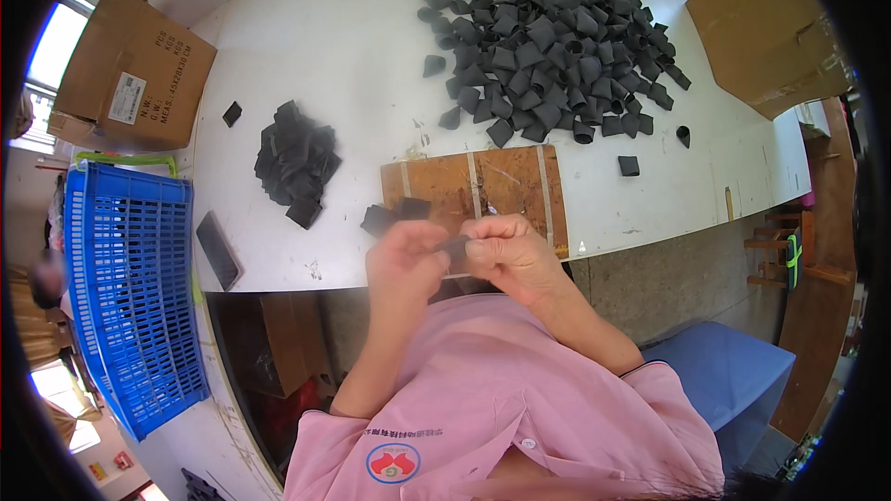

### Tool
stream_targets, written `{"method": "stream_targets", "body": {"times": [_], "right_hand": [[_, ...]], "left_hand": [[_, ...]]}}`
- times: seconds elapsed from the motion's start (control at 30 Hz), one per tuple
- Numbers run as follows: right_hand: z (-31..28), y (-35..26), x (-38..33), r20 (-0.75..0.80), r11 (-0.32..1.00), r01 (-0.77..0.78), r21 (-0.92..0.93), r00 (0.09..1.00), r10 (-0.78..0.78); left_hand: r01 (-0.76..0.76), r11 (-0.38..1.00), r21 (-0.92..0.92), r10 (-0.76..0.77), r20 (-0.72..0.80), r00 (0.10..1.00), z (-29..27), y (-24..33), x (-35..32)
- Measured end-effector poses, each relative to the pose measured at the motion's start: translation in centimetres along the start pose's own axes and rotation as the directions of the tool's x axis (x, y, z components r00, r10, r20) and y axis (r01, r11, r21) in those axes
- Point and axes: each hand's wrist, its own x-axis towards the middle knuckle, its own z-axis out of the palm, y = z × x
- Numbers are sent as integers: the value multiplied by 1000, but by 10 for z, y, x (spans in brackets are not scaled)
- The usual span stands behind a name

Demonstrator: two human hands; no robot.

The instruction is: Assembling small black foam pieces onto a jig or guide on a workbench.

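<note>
My left hand (406, 258) and my right hand (510, 255) meet over the near edge of the table. Between their fingertips they pinch a small dark grey fabric piece (454, 245), mostly covered by the fingers. Under and beyond the hands lies a worn brown wooden board (520, 167) with pale strips across it. Just past my left hand, two flat dark pieces (379, 220) rest at the board's left edge. Farther left is a small heap of flattened dark fabric pieces (295, 160). A large pile of short dark fabric tubes (543, 46) covers the far middle of the table.
The white table (371, 56) also bears a single dark piece (232, 114) and a black phone-like slab (218, 250) at left. Cardboard boxes (135, 74) stand at both far corners. A blue plastic crate (135, 288) is at my left, a blue stool (719, 371) at my right.
</note>
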Motion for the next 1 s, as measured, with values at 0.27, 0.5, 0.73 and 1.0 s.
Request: {"method": "stream_targets", "body": {"times": [0.27, 0.5, 0.73, 1.0], "right_hand": [[8, -22, -3, 106, 997, -44, -69, 993, 51], [18, -55, 27, 168, 923, 160, -351, 980, -106], [12, -43, 29, 109, 874, 191, -447, 981, -159], [2, -42, 32, 151, 925, 99, -367, 988, -46]], "left_hand": [[-161, 980, 117, 180, -180, 967, 10, 9, 7], [144, 851, -505, 47, 346, 937, 12, 34, 25], [-53, 994, -92, 52, -18, 998, 12, 18, 33], [-92, 992, -81, 82, -121, 989, 15, 12, 37]]}}
